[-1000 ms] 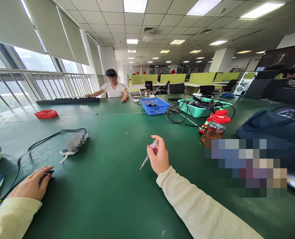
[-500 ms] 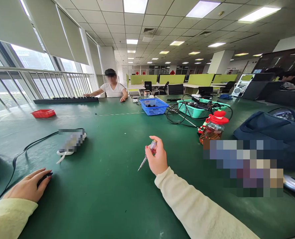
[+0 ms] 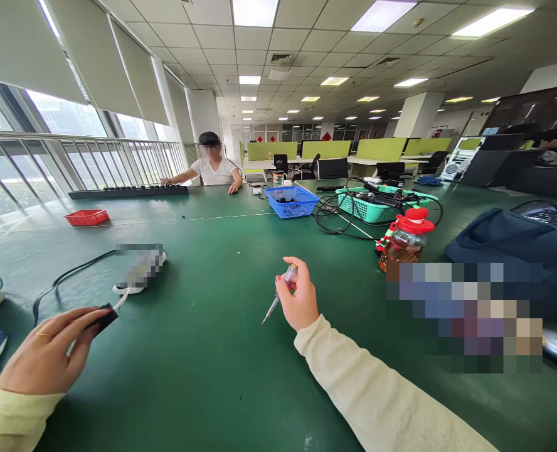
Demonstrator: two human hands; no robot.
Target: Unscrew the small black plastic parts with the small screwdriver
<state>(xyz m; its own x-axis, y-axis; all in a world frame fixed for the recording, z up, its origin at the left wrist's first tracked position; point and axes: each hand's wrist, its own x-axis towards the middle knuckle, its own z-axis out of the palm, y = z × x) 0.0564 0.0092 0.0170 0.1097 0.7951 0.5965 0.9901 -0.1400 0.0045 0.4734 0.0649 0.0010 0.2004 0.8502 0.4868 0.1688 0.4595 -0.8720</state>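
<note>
My right hand (image 3: 300, 294) is closed around a small screwdriver (image 3: 271, 307) with a translucent handle, its thin metal tip angled down to the left above the green table. My left hand (image 3: 47, 351) pinches a small flat black piece (image 3: 105, 320) between thumb and fingers; what kind of piece it is I cannot make out. Just beyond that hand lies a white power strip (image 3: 140, 270), partly blurred out, with a white cable (image 3: 121, 301) at its near end and a black cord (image 3: 78, 271) trailing left.
A red tray (image 3: 86, 218), a blue basket (image 3: 291, 207) and a green basket (image 3: 370, 210) full of black cables stand farther back. To the right are a red-lidded jar (image 3: 405, 242) and a dark blue bag (image 3: 499, 245). A person (image 3: 215, 166) sits across the table (image 3: 203, 376).
My left hand has lifted off the table and moved slightly right, and more of the black piece in it now shows. The right hand with the screwdriver stays almost still.
</note>
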